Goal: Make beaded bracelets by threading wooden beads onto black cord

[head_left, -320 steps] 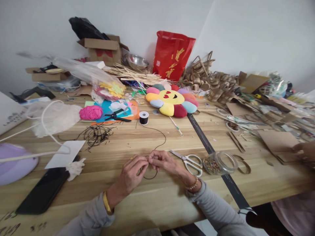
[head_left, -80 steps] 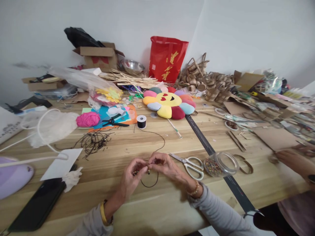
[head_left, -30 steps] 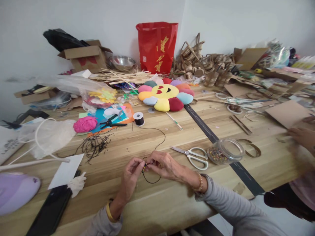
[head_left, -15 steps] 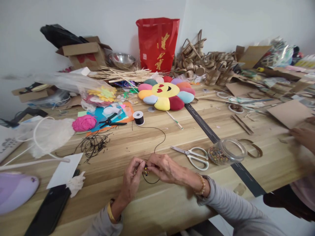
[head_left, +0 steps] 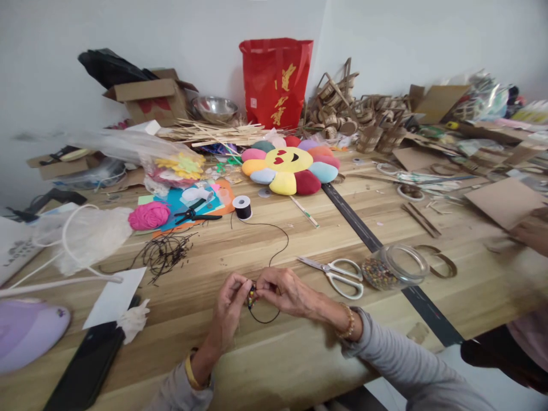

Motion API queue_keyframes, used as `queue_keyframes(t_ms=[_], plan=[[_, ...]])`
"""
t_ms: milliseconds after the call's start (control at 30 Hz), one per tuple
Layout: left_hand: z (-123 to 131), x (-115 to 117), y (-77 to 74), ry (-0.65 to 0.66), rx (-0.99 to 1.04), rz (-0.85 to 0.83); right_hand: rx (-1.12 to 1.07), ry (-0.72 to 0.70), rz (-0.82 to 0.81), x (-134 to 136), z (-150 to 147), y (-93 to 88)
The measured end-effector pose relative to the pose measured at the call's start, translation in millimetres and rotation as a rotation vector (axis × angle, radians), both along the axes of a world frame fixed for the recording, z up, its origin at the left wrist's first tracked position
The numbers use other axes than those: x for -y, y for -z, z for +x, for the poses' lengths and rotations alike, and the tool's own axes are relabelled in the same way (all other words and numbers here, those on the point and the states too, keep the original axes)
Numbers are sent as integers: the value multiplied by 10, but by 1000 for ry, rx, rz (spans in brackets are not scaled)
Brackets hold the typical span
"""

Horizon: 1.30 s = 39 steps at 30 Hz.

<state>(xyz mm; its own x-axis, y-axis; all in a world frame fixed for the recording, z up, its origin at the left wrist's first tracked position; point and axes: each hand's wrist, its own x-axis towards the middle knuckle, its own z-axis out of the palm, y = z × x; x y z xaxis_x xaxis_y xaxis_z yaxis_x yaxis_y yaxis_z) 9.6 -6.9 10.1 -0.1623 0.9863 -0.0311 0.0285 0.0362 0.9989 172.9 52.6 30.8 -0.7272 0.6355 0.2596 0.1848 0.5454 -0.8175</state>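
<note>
Close together above the near part of the table, both my hands pinch a small beaded piece on black cord. My left hand [head_left: 231, 301] has thumb and index finger closed on the coloured beads [head_left: 252, 295]. My right hand [head_left: 285, 292] pinches the black cord [head_left: 264, 322] just beside them; the fingertips partly hide the grip. A loop of cord hangs below, and another length runs up to the spool of black cord [head_left: 242, 208]. To the right of my right hand lie white-handled scissors [head_left: 342, 274], and a clear jar of beads [head_left: 396, 267] rests tipped on its side.
A black phone [head_left: 88, 365] and crumpled tissue [head_left: 133, 321] lie at the left, near tangled black cord [head_left: 165, 254]. Farther back are a flower cushion [head_left: 291, 164], a red bag [head_left: 276, 83] and small woven baskets [head_left: 336, 108]. Another person's hand [head_left: 533, 231] is at the right edge.
My hands stay nearly in place, and more of the beads shows between my fingers. The view has shifted slightly. The other person's hand at the right has moved and blurred.
</note>
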Motion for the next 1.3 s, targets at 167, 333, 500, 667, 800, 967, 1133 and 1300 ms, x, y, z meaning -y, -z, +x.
queue_keyframes(t_ms=[167, 333, 500, 667, 800, 967, 1133, 1300], plan=[[-58, -37, 57, 110, 164, -51, -56, 38, 43, -58, 14, -18], [-75, -51, 129, 143, 263, -68, -52, 30, 75, -84, 33, -10], [-76, -57, 153, 147, 326, -78, -64, 1, 62, -85, 37, 3], [-88, -65, 128, 182, 282, -64, -68, -5, 87, -80, 40, -17], [-103, -64, 76, 181, 242, -69, -68, 2, 92, -80, 43, -12], [-115, -55, 30, 171, 164, -72, -87, 31, 75, -86, 39, 49], [-121, -54, 42, 191, 46, 59, -106, 44, 40, -75, 30, 74], [-145, -45, 93, 161, -140, 256, -131, 36, -1, -50, 12, 32]])
